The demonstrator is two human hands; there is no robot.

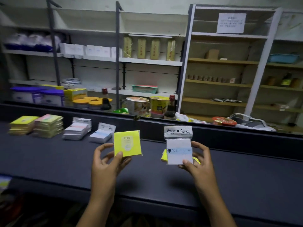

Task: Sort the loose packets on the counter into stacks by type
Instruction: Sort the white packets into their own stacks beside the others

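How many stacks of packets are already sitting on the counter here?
4, in a row at the back left: a yellow stack leftmost, a pink-topped stack beside it, a white stack, then a smaller white stack. More may lie beyond the left edge.

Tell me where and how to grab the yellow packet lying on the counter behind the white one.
Take the yellow flat packet by its exposed left edge, coming from the left. The white plastic-wrapped packet held in the right hand hides its middle, and it lies flat on the dark counter.
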